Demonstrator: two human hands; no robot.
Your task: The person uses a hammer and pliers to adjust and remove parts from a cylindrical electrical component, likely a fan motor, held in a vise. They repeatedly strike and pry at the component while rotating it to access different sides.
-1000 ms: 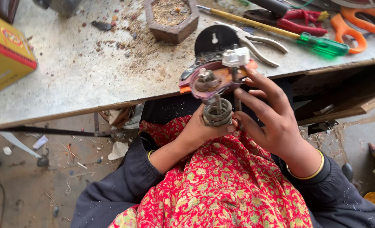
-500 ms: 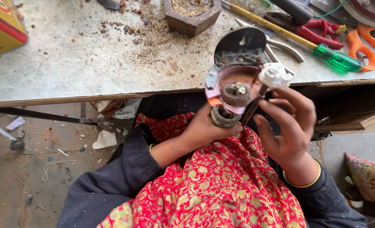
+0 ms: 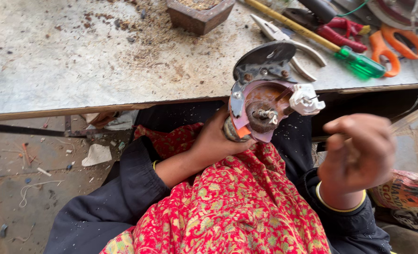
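Gripping the small motor assembly (image 3: 263,110) from beneath, the left hand (image 3: 218,141) should hold steady. The right hand (image 3: 357,150), loosely curled and empty, hangs just beside it; I'd steady it before touching the white connector (image 3: 305,99).

Soft, even daylight, no hard glare anywhere. Workbench top (image 3: 77,61) reads bright and pale, w/ deep shadow under its front edge. Right hand (image 3: 357,155) is smeared by motion blur, fingers indistinct. Left hand (image 3: 216,141) and the motor assembly (image 3: 265,106) stay sharp. Slight wide-angle stretch at the corners; green screwdriver handle (image 3: 359,63) shows a small sheen.
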